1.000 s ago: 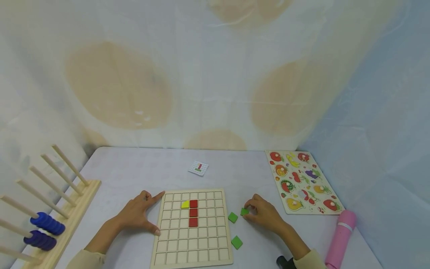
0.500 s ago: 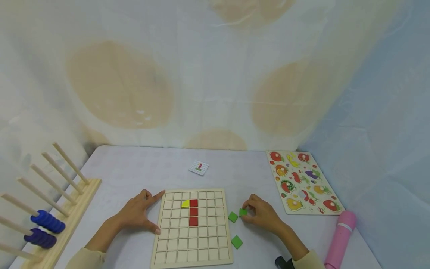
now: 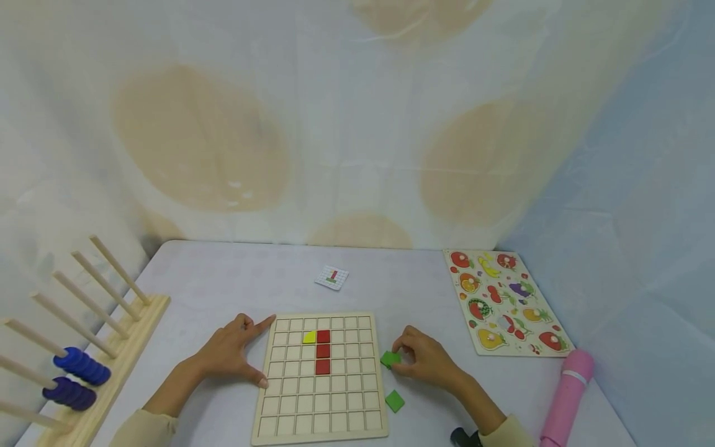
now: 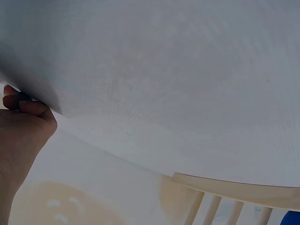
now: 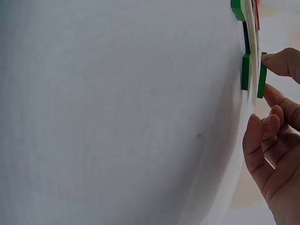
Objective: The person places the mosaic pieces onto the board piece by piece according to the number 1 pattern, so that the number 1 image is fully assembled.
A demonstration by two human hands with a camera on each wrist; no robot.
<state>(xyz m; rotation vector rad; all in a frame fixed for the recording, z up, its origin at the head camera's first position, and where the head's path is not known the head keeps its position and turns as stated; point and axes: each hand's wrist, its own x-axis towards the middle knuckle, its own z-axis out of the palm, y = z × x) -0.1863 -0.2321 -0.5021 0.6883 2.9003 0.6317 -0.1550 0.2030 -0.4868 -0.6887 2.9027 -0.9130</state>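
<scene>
A pale wooden grid board (image 3: 296, 406) lies on the table, with one yellow piece (image 3: 310, 337) and a column of red square tiles (image 3: 323, 351) set in its cells. My left hand (image 3: 229, 351) touches the board's left side, forefinger at the far corner and thumb on the edge. Beside the board's right edge, my right hand (image 3: 427, 357) pinches a green square tile (image 5: 262, 77) between thumb and forefinger. In the head view it overlaps a second green tile (image 5: 246, 72) lying on the table. Another green tile (image 3: 395, 401) lies nearer me.
Behind the board lies a small pattern card (image 3: 332, 277). A wooden peg stand (image 3: 142, 316) with blue rings (image 3: 84, 366) occupies the left side. To the right are a fruit puzzle board (image 3: 503, 304) and a pink roll (image 3: 566, 397).
My right hand has moved left with the pinched green tile, bringing it over the tile beside the board. My left hand has stayed at the board's left edge.
</scene>
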